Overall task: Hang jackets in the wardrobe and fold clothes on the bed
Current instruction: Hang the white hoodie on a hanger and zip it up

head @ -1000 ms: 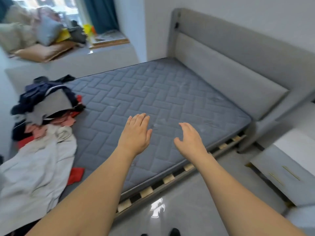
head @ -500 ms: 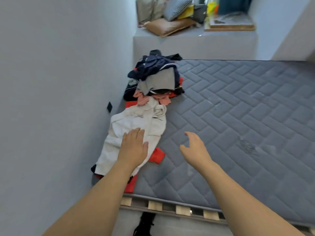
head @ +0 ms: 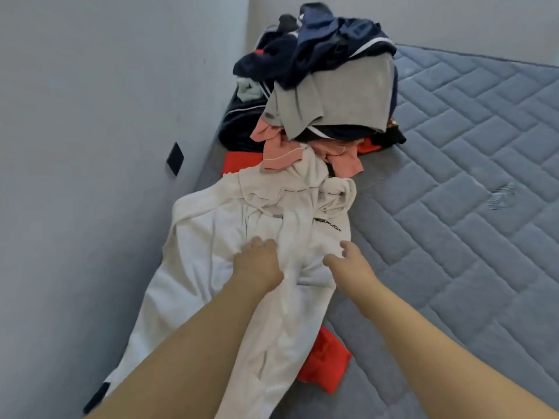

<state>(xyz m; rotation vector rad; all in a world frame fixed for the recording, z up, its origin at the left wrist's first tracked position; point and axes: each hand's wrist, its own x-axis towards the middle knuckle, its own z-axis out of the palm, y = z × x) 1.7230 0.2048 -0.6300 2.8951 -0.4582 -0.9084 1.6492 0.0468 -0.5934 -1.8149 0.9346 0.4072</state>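
Both hands now on white hoodie [head: 230,237]

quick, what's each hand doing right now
Left hand: fingers gripping the white hoodie.
Right hand: open, holding nothing, over the hoodie's edge.

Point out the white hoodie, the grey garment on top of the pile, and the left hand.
white hoodie [head: 208,246], head view: on its body, left of the hands.
grey garment [head: 348,95], head view: on its flat middle.
left hand [head: 257,264], head view: on its back.

White hoodie [head: 211,267] spread flat before heaped clothes pile [head: 317,95].
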